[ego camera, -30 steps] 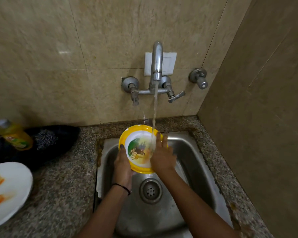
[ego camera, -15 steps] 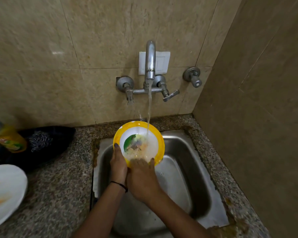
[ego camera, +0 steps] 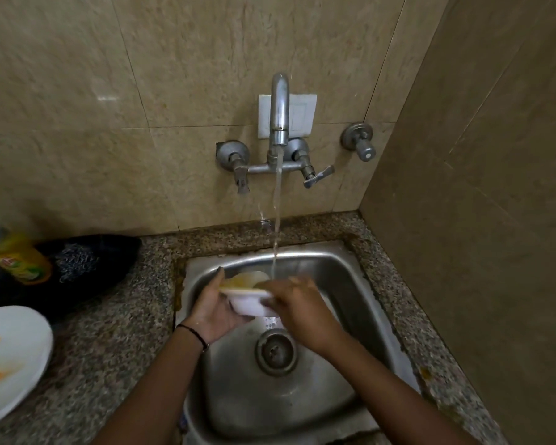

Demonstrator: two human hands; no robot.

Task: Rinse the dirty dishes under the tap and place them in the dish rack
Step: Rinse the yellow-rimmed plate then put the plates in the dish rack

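Observation:
A yellow-rimmed bowl with a white underside is held nearly level over the steel sink. My left hand cups it from below on the left. My right hand grips its right rim, fingers over the edge. Water runs from the wall tap and lands at the bowl's far edge. The bowl's inside is mostly hidden. A white plate with orange smears lies on the counter at the left edge.
A yellow dish-soap bottle lies on a dark cloth with a steel scrubber on the granite counter. The drain sits under my hands. A tiled wall closes off the right side. No dish rack is in view.
The bowl has tipped from facing me to nearly level and dropped lower into the sink. My right hand moved from the bowl's front to its right rim.

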